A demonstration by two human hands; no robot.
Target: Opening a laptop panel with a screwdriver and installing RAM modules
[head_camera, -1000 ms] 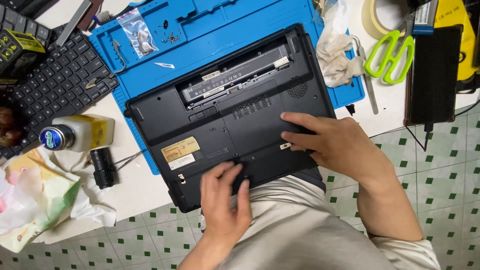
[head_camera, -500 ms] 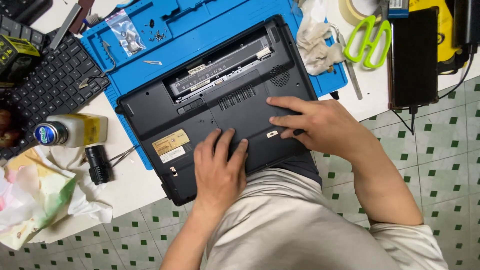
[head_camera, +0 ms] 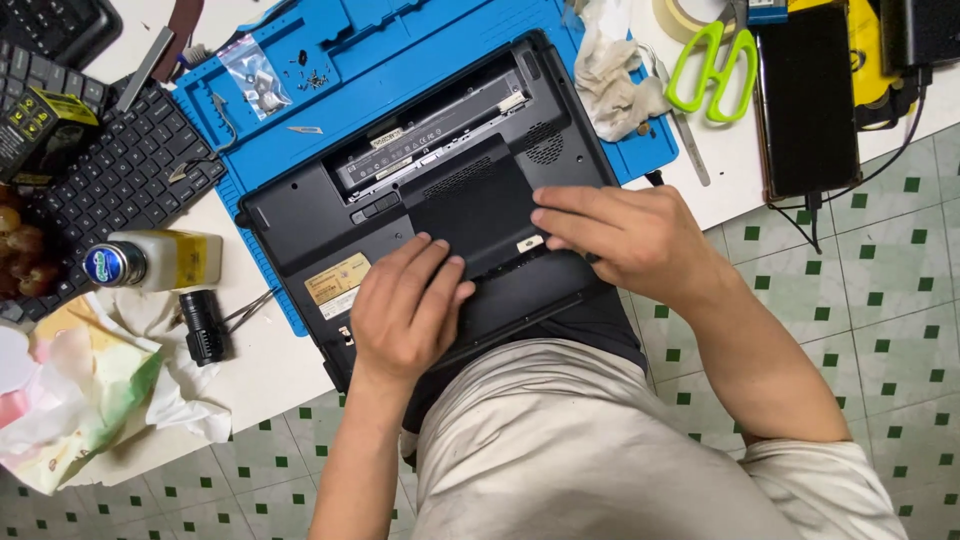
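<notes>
Left hand [head_camera: 405, 310] lies flat, fingers spread, palm down on the near half of the black plastic laptop turned underside up [head_camera: 300, 225]; no closed grip, just pressing. Right hand [head_camera: 625, 235] also flat, fingertips [head_camera: 545, 215] laid on the black rectangular access cover [head_camera: 470, 205] in the middle of the base; nothing pinched. Whether the cover is seated or loose, cannot tell.

Handling, my read: the laptop is stiff and moderately heavy, its shell smooth, so it could slide. The cover is thin, light plastic, likely with fragile clips; best held at its edges, not levered at the centre. The open bay [head_camera: 430, 135] behind it exposes parts; keep fingers off.

The laptop sits on a blue silicone repair mat [head_camera: 400, 50], near edge overhanging the white counter [head_camera: 270, 360] toward the lap. Counter is crowded: black keyboard [head_camera: 120, 180] and capped plastic bottle [head_camera: 155, 262] at left, green-handled scissors [head_camera: 710, 70] and crumpled cloth [head_camera: 610, 75] at right. Below: green-and-white tiled floor [head_camera: 880, 270].
</notes>
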